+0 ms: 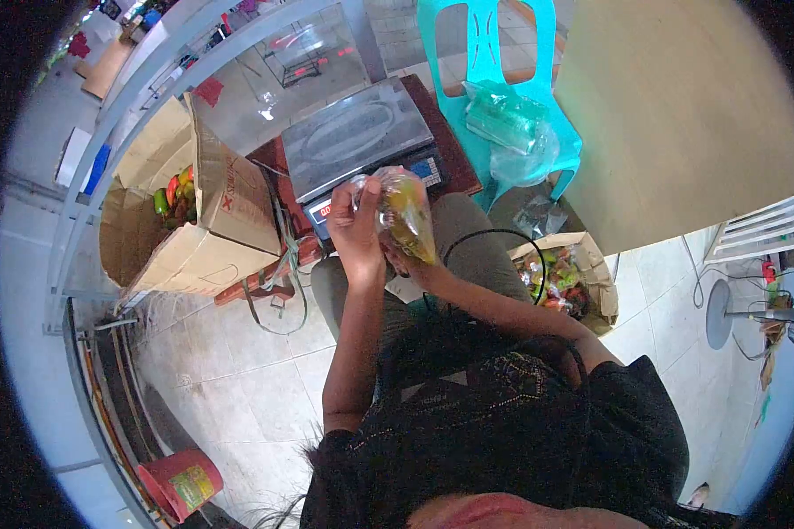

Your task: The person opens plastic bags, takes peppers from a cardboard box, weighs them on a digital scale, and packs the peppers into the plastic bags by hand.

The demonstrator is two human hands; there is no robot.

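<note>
A clear plastic bag (406,216) with green and yellow peppers in it hangs in front of the lap. At its upper left, my left hand (355,227) has its fingers closed on the gathered plastic. My right hand (406,261) is under the bag's lower end, its fingers partly hidden behind the plastic. Just beyond the hands is a weighing scale (357,132) with a flat metal top and a lit display, partly covered by the left hand and the bag.
An open carton (234,207) holding peppers stands at the left. Another carton (604,291) with bagged peppers is on the floor at right. A turquoise chair (560,132) bears plastic bags. A wooden board (688,115) stands at the right, a red bucket (181,485) at lower left.
</note>
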